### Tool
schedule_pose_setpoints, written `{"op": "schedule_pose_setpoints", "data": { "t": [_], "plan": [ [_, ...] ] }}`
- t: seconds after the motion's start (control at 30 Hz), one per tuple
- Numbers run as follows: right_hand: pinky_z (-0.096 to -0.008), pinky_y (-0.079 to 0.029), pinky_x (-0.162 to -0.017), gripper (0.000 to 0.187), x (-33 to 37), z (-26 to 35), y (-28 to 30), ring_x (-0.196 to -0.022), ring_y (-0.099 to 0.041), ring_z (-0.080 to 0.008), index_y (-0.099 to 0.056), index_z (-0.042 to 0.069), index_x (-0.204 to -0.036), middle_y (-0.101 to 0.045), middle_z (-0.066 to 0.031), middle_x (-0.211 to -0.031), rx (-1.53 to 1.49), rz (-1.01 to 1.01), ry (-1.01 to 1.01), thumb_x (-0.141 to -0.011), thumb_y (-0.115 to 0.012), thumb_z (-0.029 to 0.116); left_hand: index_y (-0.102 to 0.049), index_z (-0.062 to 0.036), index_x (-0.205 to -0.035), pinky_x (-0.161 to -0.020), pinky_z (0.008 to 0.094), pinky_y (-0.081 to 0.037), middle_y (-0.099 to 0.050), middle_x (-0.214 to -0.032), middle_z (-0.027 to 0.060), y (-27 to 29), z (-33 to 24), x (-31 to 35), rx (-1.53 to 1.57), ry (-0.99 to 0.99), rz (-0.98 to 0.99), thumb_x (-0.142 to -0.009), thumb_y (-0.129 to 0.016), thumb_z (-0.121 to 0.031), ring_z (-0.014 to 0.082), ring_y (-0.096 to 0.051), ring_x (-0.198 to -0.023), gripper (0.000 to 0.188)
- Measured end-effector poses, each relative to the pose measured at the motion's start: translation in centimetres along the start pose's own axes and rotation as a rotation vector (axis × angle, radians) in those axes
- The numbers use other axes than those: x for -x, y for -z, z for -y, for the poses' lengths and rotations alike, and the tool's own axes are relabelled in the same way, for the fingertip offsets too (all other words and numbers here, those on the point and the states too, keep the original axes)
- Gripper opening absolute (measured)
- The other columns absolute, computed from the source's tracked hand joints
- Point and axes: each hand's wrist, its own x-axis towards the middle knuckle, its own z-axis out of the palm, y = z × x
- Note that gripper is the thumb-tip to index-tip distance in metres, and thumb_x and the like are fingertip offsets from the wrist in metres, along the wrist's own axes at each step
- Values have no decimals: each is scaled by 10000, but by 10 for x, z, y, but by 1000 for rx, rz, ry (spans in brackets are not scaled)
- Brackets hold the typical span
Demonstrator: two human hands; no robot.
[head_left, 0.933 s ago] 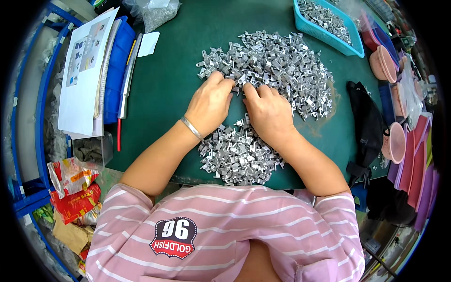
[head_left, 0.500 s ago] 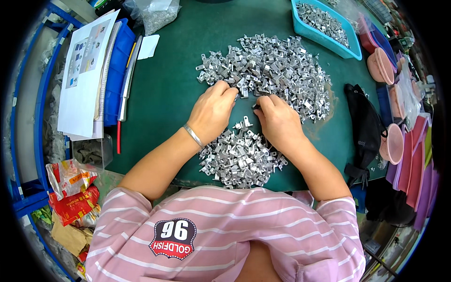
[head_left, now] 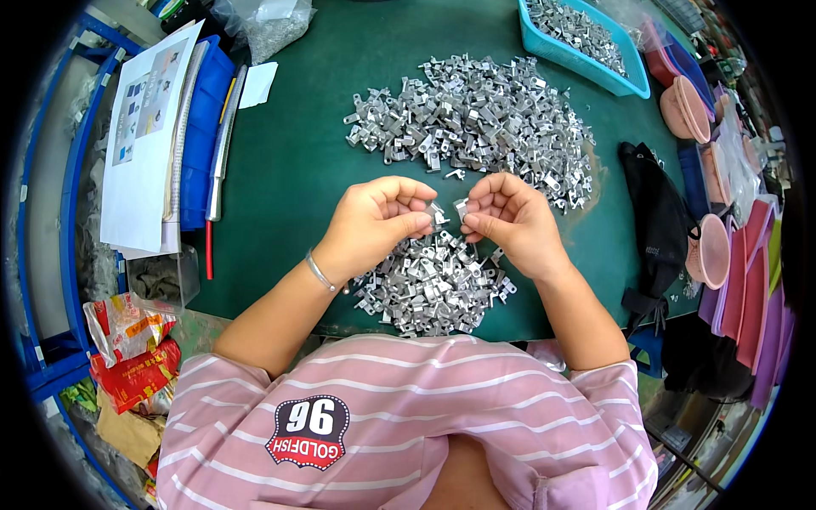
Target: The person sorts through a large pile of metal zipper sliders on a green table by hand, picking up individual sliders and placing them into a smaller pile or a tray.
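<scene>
My left hand (head_left: 374, 223), with a silver bangle on its wrist, is closed in a pinch on a small metal bracket (head_left: 438, 214). Opposite it, a short gap away, my right hand (head_left: 514, 223) pinches another metal bracket (head_left: 461, 206) between thumb and fingers. Both hands hover just over the far edge of the near pile of small silvery brackets (head_left: 433, 293). Beyond my fingers spreads a larger pile of similar brackets (head_left: 484, 119). A single loose bracket (head_left: 456, 174) lies between the piles on the green tabletop (head_left: 280, 170).
At the far right stands a turquoise basket (head_left: 586, 68) of metal parts. Papers (head_left: 140, 161) lean on a blue bin (head_left: 204, 127) at left, with a clear bag (head_left: 276, 30) of small parts behind. A black cloth item (head_left: 654, 221) and pink baskets (head_left: 684, 110) line the right side.
Both hands have drawn back from the far pile toward me and turned, so the pinched brackets now show. A loose bracket is now visible near the far pile. The view has shifted slightly.
</scene>
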Motion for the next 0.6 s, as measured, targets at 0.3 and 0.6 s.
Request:
{"op": "schedule_pose_setpoints", "data": {
  "t": [0.3, 0.6],
  "plan": [
    [-245, -553, -750, 271, 16, 5, -11, -843, -653, -130, -605, -30, -1102, -645, -73, -940, -24, 57, 135, -840, -635, -92, -585, 48, -1112, -749, 295, -583, -618, -961, 89, -5, -4, 13, 330, -30, 101, -865, -626, 51, 210, -691, -874, 250],
    [-320, -513, -632, 253, 25, 14, -18, -773, -641, -219, -681, 30, -972, -641, -104, -939, 646, 238, 395, -741, -656, -72, -697, -24, -907, -619, 262, -480, -664, -860, 50, 26, -29, 31, -433, -151, 346, -770, -707, 21, 115, -599, -732, 145]
  ]
}}
